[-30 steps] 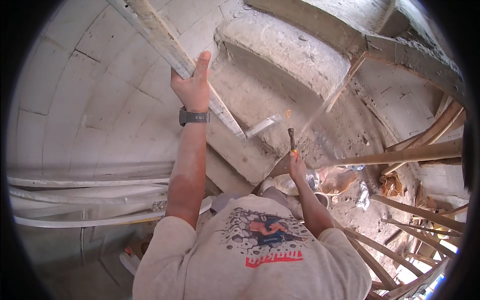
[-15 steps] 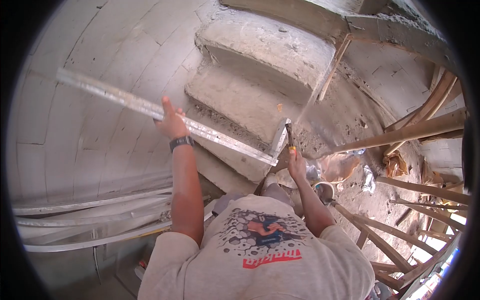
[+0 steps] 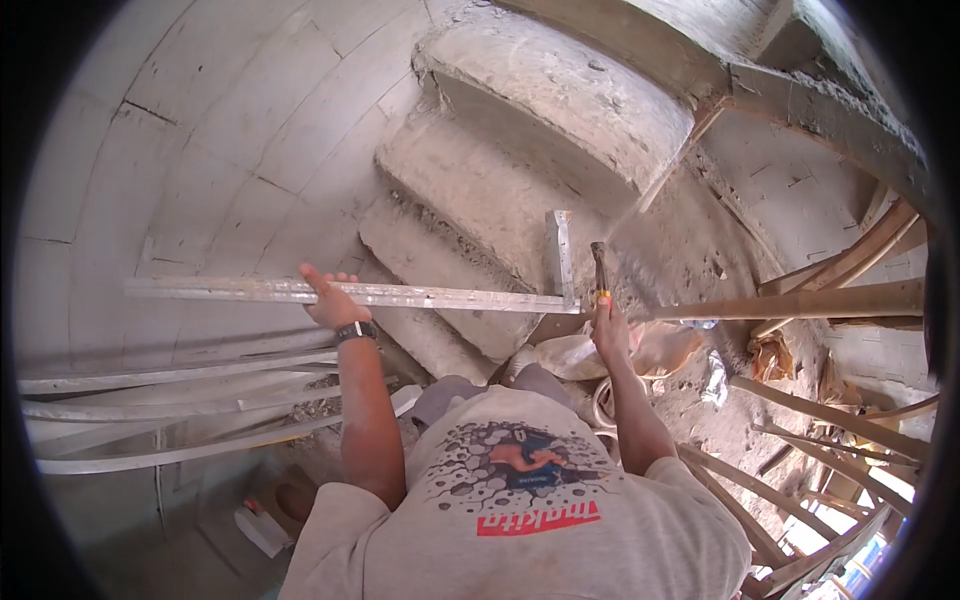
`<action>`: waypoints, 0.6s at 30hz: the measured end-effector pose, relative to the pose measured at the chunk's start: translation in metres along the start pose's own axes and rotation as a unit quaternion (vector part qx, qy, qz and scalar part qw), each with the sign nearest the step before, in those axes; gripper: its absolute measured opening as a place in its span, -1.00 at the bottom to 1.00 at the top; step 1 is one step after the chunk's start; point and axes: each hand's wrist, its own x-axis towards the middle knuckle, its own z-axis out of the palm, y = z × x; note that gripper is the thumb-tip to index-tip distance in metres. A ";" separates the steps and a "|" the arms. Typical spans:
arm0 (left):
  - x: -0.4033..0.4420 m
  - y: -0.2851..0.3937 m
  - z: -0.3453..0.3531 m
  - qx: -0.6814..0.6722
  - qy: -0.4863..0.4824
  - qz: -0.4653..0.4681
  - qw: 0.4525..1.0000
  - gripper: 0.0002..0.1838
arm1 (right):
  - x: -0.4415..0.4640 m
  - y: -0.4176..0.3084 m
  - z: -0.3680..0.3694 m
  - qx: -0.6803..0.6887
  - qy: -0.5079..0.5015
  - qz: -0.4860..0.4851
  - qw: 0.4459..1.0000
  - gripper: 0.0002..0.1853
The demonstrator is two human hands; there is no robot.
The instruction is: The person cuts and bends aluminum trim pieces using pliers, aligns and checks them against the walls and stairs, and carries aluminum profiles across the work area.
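Note:
A long, pale metal bar [image 3: 440,298] lies level across my view, with a shorter metal piece [image 3: 560,250] standing up at its right end in an L shape. My left hand [image 3: 335,302] grips the bar left of its middle, fingers around it and thumb sticking up. My right hand [image 3: 608,325] is closed on a hammer [image 3: 600,268] with a dark metal head and a red-and-yellow handle. The hammer is upright, just right of the short piece and apart from it. Its head is seen edge-on.
Rough concrete steps [image 3: 510,190] rise ahead, beside a pale block wall [image 3: 220,140] on the left. Long curved strips [image 3: 170,408] lie at lower left. Wooden poles [image 3: 800,303] cross the right side, above dirt ground with crumpled plastic [image 3: 715,378].
The bar has swung from a slant to nearly level, its left end dropping and its right end rising slightly. The hammer has moved right, away from the short piece. The view has shifted.

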 end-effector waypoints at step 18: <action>0.026 -0.198 -0.134 0.125 0.097 -0.280 0.947 -0.05 | 0.038 -0.075 0.017 -0.071 0.006 -0.003 0.997 -0.42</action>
